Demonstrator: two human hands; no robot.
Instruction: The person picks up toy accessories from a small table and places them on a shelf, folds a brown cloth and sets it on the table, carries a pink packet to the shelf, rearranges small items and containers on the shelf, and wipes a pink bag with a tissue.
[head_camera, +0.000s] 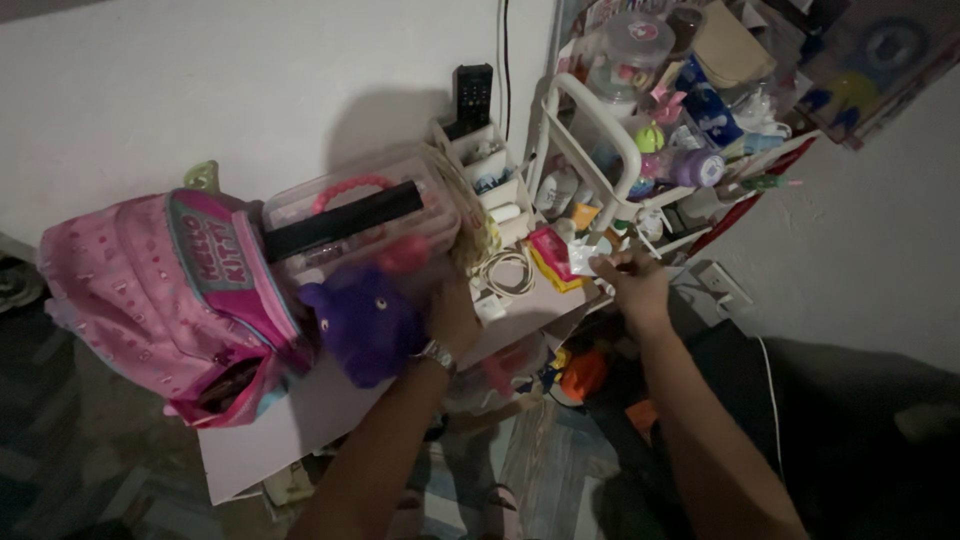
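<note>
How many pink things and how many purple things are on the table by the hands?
Pink: 2, the backpack and the looped handle on the clear box
Purple: 1, the plush toy beside the left hand
Total: 3

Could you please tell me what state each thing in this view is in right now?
Pink backpack: lying on its side on the white table.
Clear plastic box: lid on, black bar across the top.
Purple plush toy: lying against the box.
Left hand: resting against the box.
Right hand: fingers closed on a small item.
White cable: coiled.
</note>
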